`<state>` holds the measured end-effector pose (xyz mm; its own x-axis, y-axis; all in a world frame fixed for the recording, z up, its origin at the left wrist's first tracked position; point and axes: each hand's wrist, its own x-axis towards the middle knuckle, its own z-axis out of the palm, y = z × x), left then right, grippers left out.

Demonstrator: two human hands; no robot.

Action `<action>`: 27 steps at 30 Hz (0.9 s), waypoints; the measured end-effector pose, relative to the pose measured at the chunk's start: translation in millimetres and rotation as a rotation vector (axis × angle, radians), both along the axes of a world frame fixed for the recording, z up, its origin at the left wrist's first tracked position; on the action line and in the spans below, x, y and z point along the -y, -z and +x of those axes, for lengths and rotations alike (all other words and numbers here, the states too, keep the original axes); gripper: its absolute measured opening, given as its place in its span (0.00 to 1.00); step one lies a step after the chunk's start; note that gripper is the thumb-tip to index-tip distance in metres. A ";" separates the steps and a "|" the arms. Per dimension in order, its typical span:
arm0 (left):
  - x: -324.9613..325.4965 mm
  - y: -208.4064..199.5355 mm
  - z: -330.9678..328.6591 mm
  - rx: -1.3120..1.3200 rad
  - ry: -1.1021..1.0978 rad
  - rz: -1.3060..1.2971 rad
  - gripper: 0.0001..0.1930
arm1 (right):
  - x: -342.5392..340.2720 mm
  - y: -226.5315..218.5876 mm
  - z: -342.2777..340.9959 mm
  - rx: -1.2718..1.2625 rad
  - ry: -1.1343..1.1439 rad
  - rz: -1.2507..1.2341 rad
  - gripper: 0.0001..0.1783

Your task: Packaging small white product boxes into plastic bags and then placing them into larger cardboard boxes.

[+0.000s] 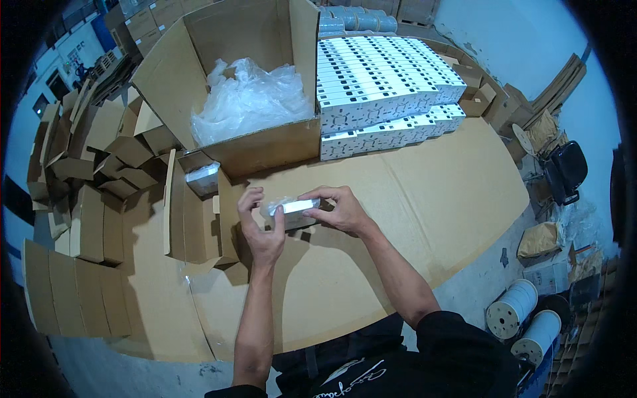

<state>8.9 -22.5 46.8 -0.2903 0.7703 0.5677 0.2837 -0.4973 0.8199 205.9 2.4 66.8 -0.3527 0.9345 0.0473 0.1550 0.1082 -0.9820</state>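
Above the cardboard-covered table, a small white box (298, 207) with clear plastic film about its left end is held level between my hands. My left hand (263, 232) has its thumb against the box's left end and its fingers curled behind the film. The right end is pinched between thumb and fingers of my right hand (344, 211). Just left of my left hand lies a narrow open carton (174, 219). At its far end sits a plastic-wrapped white box (203, 179).
A large open carton (272, 147) with crumpled clear plastic bags (252, 99) stands behind my hands. Stacked white patterned boxes (385, 109) are at the back right. Several open brown cartons (93, 219) crowd the left. Cable spools (512, 308) stand on the floor at right.
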 end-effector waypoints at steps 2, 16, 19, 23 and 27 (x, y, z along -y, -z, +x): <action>1.7 -9.4 -6.0 -0.433 -0.033 0.239 0.17 | -0.8 1.8 1.3 0.005 0.000 -0.004 0.17; 4.4 -8.2 -14.8 -0.295 0.202 -0.156 0.12 | -1.9 6.1 3.7 0.039 0.023 0.094 0.15; 0.1 6.3 -22.8 -0.088 0.303 -0.271 0.13 | -2.2 1.2 -0.7 0.098 0.011 0.141 0.15; 0.2 9.2 -22.6 0.209 0.431 -0.407 0.14 | -2.9 -4.6 -0.1 0.166 0.023 0.521 0.16; 0.9 9.2 -23.0 0.184 0.431 -0.496 0.14 | 0.9 -21.3 -4.5 0.471 -0.085 0.583 0.16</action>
